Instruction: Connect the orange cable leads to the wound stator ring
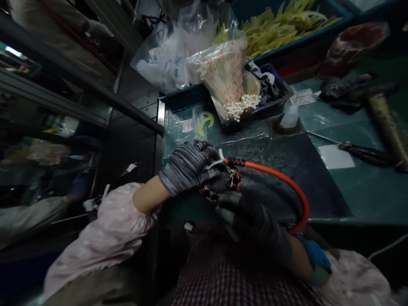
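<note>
Workbench (pixel 350 187) under dim light carries one orange cable (pixel 287 180), its black-banded end gathered with red-and-black wires (pixel 234 178) between two gloved hands. Left hand (pixel 188 165) is curled tight around that junction; right hand (pixel 251 225) pinches the wires below. One white tie (pixel 214 163), apparently, is in place; binding looks unfinished.

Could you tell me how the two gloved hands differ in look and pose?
The left hand wears a grey streaked glove, lit and clear; the right hand wears a darker glove, in shadow. The left hand comes in from the left and closes over the orange cable end; the right hand lies below it, fingers up toward the wire bundle. Both meet at that cable end.
</note>
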The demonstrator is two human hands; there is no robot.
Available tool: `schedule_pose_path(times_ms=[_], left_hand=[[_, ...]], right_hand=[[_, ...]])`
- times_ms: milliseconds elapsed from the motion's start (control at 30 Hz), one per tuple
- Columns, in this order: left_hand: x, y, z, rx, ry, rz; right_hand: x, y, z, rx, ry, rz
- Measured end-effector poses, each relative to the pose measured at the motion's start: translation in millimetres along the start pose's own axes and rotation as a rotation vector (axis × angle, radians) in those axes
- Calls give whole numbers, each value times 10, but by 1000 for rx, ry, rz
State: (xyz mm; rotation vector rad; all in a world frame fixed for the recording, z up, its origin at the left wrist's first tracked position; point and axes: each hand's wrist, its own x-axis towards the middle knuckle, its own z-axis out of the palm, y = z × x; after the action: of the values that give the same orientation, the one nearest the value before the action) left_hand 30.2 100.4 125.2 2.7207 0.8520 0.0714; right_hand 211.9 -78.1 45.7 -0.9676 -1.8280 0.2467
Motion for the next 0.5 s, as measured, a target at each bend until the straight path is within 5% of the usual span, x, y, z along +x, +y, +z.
schedule_pose_path(times_ms=[167,267,367,500], left_hand=[[-175,120,361,54,327,-30],[-209,122,554,50,458,-29],[-197,141,627,96,495,-49],[-149,199,557,67,399,-130]], right_hand=[[79,249,-459,-154,50,26],[277,489,-555,-304,65,144],[528,649,-518,-352,-162,204],[846,714,-553,-239,-439,247]])
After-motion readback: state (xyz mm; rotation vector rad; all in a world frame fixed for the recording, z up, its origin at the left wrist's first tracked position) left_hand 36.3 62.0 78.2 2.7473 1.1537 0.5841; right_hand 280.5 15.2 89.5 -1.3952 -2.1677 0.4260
